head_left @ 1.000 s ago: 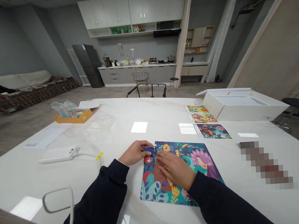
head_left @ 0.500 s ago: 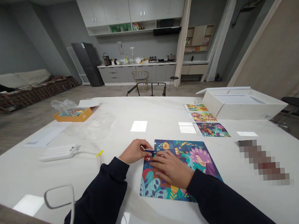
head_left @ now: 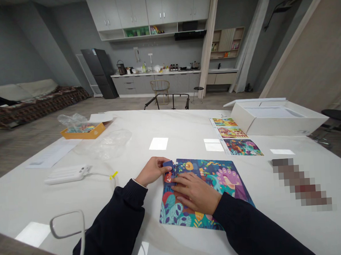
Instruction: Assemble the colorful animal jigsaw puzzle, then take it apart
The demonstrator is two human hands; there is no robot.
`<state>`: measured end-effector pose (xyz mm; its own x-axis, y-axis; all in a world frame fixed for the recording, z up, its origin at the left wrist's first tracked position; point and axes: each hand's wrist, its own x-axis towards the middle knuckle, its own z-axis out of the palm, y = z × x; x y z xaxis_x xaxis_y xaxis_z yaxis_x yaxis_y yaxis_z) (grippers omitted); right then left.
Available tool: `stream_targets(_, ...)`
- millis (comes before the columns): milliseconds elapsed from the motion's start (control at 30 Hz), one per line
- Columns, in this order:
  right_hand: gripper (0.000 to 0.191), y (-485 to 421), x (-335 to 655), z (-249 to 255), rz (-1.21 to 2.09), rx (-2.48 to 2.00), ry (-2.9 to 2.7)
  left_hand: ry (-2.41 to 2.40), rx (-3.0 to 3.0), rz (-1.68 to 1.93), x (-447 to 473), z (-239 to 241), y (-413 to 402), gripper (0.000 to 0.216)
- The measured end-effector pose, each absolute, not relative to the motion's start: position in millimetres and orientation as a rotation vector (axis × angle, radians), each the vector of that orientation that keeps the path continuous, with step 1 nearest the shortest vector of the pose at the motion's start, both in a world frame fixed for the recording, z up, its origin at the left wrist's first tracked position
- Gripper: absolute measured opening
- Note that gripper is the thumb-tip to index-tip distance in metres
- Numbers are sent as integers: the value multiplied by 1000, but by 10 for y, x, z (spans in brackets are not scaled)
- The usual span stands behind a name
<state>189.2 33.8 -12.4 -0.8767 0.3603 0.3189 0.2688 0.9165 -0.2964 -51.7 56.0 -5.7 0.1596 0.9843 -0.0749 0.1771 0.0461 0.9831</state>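
Observation:
A colourful jigsaw puzzle [head_left: 228,179] lies flat on the white table, its picture showing a pink peacock and blue leaves. At its upper left corner my left hand [head_left: 151,171] pinches a dark blue puzzle piece [head_left: 167,165] between thumb and fingers. The piece sits at the corner, with a narrow gap on its right side. My right hand [head_left: 196,193] rests palm down on the puzzle's left and middle part, fingers stretched and slightly spread, hiding some of the picture.
Left on the table [head_left: 141,125] are a white power bank [head_left: 66,174] with a cable, a crumpled clear bag [head_left: 110,142], a paper sheet [head_left: 53,153] and an orange box [head_left: 87,133] of pieces. Picture cards [head_left: 242,148] and a white box [head_left: 279,117] stand right.
The puzzle piece in my left hand has turned from edge-on to lying flatter at the corner, its face now showing. My right hand stays on the puzzle.

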Motion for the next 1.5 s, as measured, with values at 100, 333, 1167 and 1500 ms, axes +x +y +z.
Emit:
stream_targets(100, 28, 348, 1895, -146, 378, -461, -2619, 1231, 1441, 923, -532, 22, 536, 35)
stream_targets(333, 21, 369, 1902, -156, 402, -447, -2626, 1238, 1535, 863, -528, 161, 493, 27)
stream_targets(1167, 13, 350, 1887, -135, 408, -437, -2622, 1550, 1926, 533, -490, 148, 298, 23)
stream_targets(1500, 14, 342, 1868, -91, 286, -407, -2707, 1501, 1717, 545, -515, 129, 345, 39)
